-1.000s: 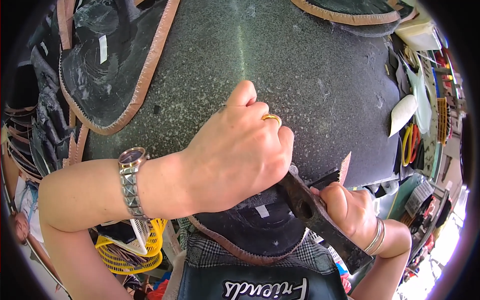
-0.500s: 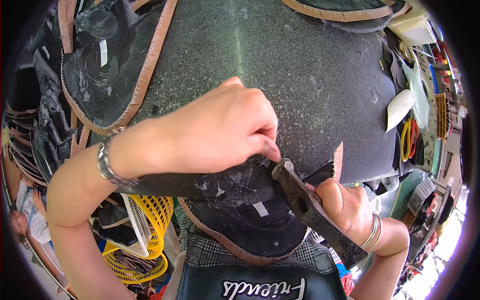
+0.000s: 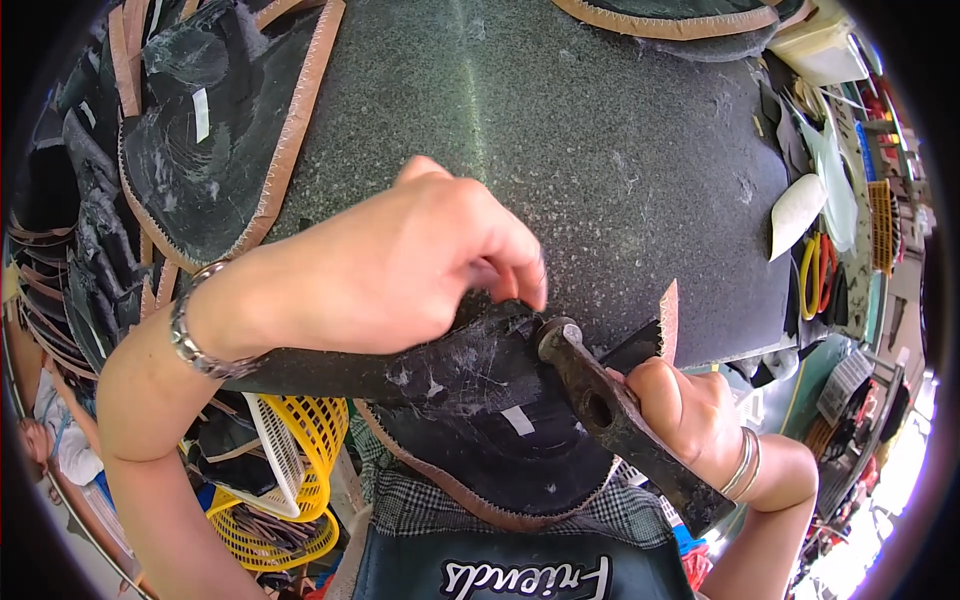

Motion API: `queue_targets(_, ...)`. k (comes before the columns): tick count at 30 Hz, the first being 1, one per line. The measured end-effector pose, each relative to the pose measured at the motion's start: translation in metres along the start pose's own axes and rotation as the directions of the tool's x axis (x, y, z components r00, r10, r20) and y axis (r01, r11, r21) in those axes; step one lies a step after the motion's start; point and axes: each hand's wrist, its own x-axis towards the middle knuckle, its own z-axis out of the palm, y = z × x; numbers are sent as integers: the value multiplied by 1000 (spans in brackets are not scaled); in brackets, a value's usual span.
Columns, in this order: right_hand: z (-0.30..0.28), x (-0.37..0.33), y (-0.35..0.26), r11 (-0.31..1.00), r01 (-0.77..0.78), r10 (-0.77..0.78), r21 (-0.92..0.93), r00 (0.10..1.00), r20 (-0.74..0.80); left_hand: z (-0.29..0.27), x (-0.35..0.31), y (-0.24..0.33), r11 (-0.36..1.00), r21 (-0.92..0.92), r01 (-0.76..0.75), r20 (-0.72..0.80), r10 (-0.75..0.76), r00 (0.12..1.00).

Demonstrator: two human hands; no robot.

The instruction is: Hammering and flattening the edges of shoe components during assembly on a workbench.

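Observation:
My left hand [image 3: 430, 260], a metal watch band at its wrist, bends over the table's near edge. Its curled fingers pinch the upper edge of a black piece with a tan stitched border [image 3: 470, 440]; the thumb is partly hidden. That piece drapes from the table edge toward my lap and carries a small white tab. Closed around a dark, worn hammer [image 3: 625, 435], my right hand [image 3: 685, 405] is at the right of the piece. The hammer's round face lies close to my left fingertips. Past the right knuckles a tan zigzag-stitched strip [image 3: 669, 325] sticks up.
Similar black pieces [image 3: 200, 150] lie at the left, another [image 3: 680, 20] at the far right. Yellow-handled scissors [image 3: 810, 280] and a pale scrap [image 3: 798, 218] rest by the right edge of the dark tabletop [image 3: 600, 180]. Yellow baskets [image 3: 320, 450] stand lower left; a person appears beyond.
My left hand has shifted slightly left and away from the hammer's face, onto the black piece's upper edge, which now stands up more. The right hand and hammer have barely moved.

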Motion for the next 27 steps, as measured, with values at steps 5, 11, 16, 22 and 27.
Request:
queue_targets(5,-5,2,2,1000,-12,11,26,999,38,10,-2,8,953,304,22,-199,41,979)
queue_targets(11,-18,10,3,996,-79,75,40,993,93,13,-2,-5,786,589,-190,-215,379,900)
queue_targets(16,-37,23,-3,988,-151,142,28,969,200,15,-9,-9,632,745,-212,-204,518,831)
queue_targets(22,-52,46,-5,989,-136,122,54,971,208,23,-12,-22,563,800,-208,-228,606,762)
queue_targets(27,-48,53,-15,971,-67,154,-230,911,382,31,-9,-26,578,789,-206,-299,655,694)
